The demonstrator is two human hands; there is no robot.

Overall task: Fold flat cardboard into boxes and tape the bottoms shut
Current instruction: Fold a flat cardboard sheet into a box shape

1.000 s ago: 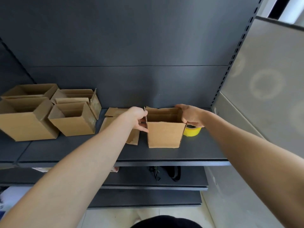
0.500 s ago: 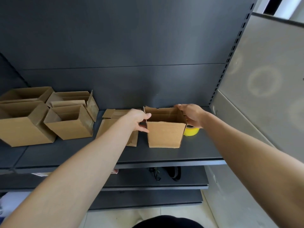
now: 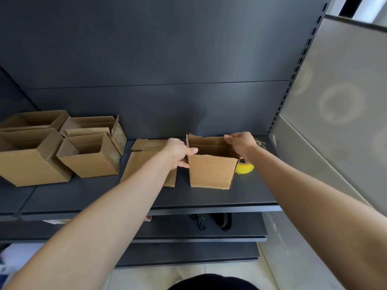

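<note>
Standing between left grip [image 3: 178,152], right grip [image 3: 240,143]: box [image 3: 211,172]

Backdrop: dark grey metal shelving, its back panel [image 3: 146,49] in two sheets joined at a horizontal seam. A slotted upright [image 3: 293,76] runs along the right edge. The working shelf [image 3: 146,197] is matt and dark, with two lower shelves [image 3: 167,229] beneath (black straps [image 3: 222,221] lie on the upper one). Right: pale grey wall panel [image 3: 345,59] with faint ring-shaped glare marks. Floor [image 3: 157,275] pale. Bright daylight shows at the upper right corner [image 3: 377,9].
</note>
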